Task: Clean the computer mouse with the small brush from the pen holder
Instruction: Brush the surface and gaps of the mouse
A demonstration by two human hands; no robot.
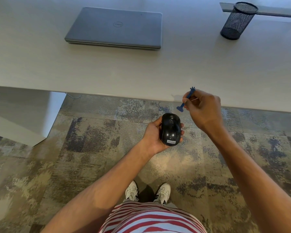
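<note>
My left hand (152,135) cradles a glossy black computer mouse (170,129), top side up, over the carpet in front of the table. My right hand (202,109) pinches a small blue brush (186,100) by its thin handle. The brush's flat bristle end points down and left, a short way above the front of the mouse and not touching it. Its other end, shaped like a tiny hand, sticks up past my fingers. A black mesh pen holder (237,21) stands at the table's far right, with nothing visible inside.
A closed grey laptop (115,27) lies at the back centre of the pale table (141,73). The table's front edge runs just behind my hands. A white table leg (52,113) stands at left. Patterned carpet and my white shoes (148,192) are below.
</note>
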